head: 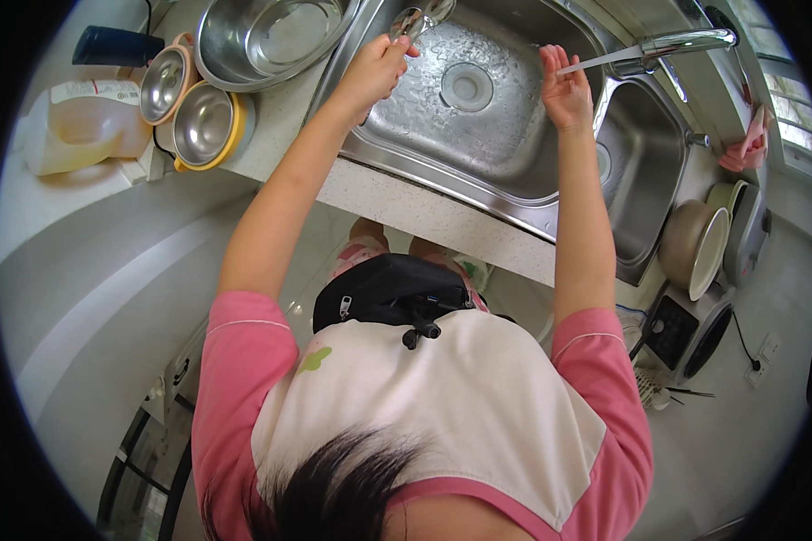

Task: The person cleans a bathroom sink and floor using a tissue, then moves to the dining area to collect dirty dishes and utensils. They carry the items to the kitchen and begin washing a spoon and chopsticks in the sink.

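My left hand (377,76) grips shiny metal spoons (407,24) over the left side of the large stainless steel sink basin (494,145). At least two rounded spoon bowls show beyond my fingers, and the exact number cannot be told. My right hand (568,88) is held palm up with fingers extended, above the basin's right side. A stream of water (605,61) from the chrome faucet (690,42) runs onto its fingers. Water drops cover the basin floor around the round drain (467,86).
A large steel bowl (227,51), a pink-rimmed bowl (164,84), a yellow-rimmed bowl (203,125) and a jug of yellowish liquid (88,128) stand left. Right are a smaller basin (639,182), a pot (693,247) and pink gloves (748,142).
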The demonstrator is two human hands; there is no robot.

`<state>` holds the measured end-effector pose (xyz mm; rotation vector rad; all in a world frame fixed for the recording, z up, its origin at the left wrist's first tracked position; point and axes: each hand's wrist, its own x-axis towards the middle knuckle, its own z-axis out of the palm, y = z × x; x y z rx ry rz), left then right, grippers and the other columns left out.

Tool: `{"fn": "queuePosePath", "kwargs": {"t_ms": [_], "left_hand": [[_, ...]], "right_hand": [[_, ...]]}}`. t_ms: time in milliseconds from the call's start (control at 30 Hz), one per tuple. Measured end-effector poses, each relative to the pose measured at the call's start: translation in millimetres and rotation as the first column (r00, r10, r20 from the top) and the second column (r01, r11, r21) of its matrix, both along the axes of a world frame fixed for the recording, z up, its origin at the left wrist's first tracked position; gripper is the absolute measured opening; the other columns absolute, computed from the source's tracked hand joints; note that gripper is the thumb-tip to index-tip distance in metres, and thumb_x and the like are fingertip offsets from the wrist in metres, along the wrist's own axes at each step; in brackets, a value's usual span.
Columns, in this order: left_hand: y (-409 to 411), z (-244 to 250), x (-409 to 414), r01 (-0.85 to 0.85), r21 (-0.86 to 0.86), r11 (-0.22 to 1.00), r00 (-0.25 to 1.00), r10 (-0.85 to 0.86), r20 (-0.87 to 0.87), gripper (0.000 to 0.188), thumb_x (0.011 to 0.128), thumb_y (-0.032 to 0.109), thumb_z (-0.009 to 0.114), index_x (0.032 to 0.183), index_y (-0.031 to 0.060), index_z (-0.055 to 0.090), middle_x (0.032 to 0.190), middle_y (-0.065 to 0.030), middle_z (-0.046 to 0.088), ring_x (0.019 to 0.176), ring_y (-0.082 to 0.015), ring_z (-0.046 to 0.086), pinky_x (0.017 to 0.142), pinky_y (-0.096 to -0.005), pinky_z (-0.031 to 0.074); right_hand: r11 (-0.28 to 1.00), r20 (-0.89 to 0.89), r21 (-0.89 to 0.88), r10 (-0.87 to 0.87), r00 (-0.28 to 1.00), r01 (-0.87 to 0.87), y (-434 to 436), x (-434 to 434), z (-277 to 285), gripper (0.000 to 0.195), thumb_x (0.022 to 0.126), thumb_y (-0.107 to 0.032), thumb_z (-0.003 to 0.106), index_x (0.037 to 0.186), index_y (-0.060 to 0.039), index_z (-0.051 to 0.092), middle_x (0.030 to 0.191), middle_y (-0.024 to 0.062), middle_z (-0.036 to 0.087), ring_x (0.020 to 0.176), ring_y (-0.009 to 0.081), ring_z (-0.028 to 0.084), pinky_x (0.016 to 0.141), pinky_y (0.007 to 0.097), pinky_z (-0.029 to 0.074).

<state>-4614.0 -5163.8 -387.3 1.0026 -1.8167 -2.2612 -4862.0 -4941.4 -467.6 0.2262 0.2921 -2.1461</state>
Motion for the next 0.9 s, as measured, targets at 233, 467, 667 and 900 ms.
{"fn": "queuePosePath", "kwargs": {"t_ms": [233, 467, 667, 900], "left_hand": [[41, -19, -77, 0.179, -0.089, 0.98, 0.982, -0.183, -0.04, 0.027, 0.092, 0.031, 0.047, 0.104, 0.0135, 0.063, 0.073, 0.0022, 0.054, 0.049, -0.0063, 0.037, 0.04, -0.0241, 0.028], [143, -2, -159, 0.294, 0.167, 0.941, 0.956, -0.29, -0.048, 0.035, 0.096, 0.033, 0.039, 0.084, 0.0039, 0.053, 0.061, -0.0085, 0.053, 0.041, -0.0188, 0.049, 0.033, -0.0339, 0.037], [139, -1, -158, 0.164, 0.052, 0.985, 0.975, -0.153, -0.163, 0.034, 0.099, 0.027, 0.037, 0.082, 0.0013, 0.051, 0.058, -0.0076, 0.049, 0.041, -0.0166, 0.048, 0.033, -0.0308, 0.035], [129, 17, -159, 0.282, 0.174, 0.944, 0.948, -0.245, -0.204, 0.034, 0.099, 0.029, 0.033, 0.082, 0.0039, 0.049, 0.059, -0.0055, 0.043, 0.039, -0.0145, 0.039, 0.035, -0.0322, 0.031]], "right_hand": [[0.912, -0.69, 0.396, 0.221, 0.689, 0.104, -23, 13, 66, 0.056, 0.098, -0.039, 0.045, 0.13, 0.0069, 0.041, 0.132, 0.0193, 0.048, 0.122, 0.0292, 0.047, 0.106, 0.0404, 0.036], [0.534, -0.818, 0.55, 0.187, 0.545, 0.642, 4, 14, 69, 0.033, 0.101, -0.026, 0.043, 0.107, 0.0031, 0.057, 0.086, 0.0111, 0.065, 0.075, 0.0215, 0.065, 0.071, 0.0329, 0.054], [0.818, -0.701, 0.471, 0.122, 0.703, 0.329, 7, 12, 66, 0.03, 0.1, -0.022, 0.04, 0.111, 0.0022, 0.054, 0.099, 0.016, 0.066, 0.087, 0.0261, 0.066, 0.08, 0.0334, 0.052], [0.805, -0.687, 0.489, 0.117, 0.717, 0.337, -5, 18, 86, 0.034, 0.096, -0.024, 0.052, 0.117, 0.0032, 0.05, 0.107, 0.0169, 0.063, 0.091, 0.0247, 0.065, 0.079, 0.0322, 0.053]]}}
